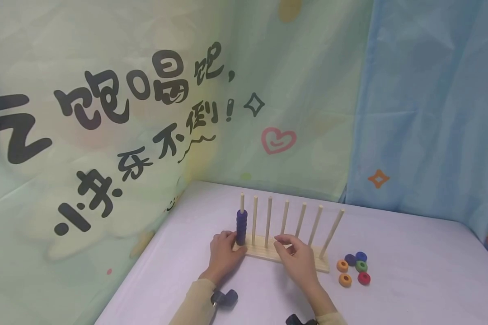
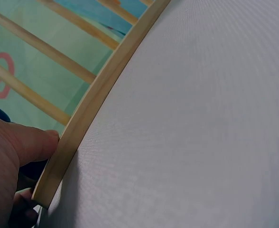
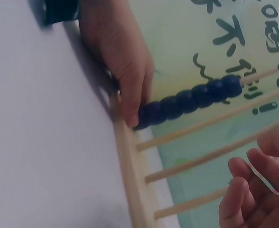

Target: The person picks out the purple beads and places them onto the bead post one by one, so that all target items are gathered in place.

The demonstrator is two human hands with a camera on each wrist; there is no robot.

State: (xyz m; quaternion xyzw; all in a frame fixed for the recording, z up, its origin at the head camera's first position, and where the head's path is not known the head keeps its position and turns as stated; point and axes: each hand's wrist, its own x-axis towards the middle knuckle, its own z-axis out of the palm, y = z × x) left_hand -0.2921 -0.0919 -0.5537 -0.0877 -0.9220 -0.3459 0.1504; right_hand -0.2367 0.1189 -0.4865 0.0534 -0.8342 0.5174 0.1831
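A wooden peg rack (image 1: 259,249) stands upright on the table, with a row of several thin pegs on its long base. Dark blue beads (image 3: 187,101) are stacked on the leftmost peg, with the peg's tip bare above them. My left hand (image 1: 223,253) grips the left end of the base, the thumb (image 2: 37,142) on its edge close beside the bead stack. In front of the middle pegs is my right hand (image 1: 298,262), its fingers loosely curled and nothing between them. The other pegs carry no beads where they show; the right hand hides parts of some.
Loose beads lie right of the rack: two orange ones (image 1: 344,280), a red one (image 1: 363,277), a green one (image 1: 361,266) and two blue ones (image 1: 361,257). A white cloth covers the table (image 1: 423,275). Printed curtains (image 1: 309,149) hang behind and to the left.
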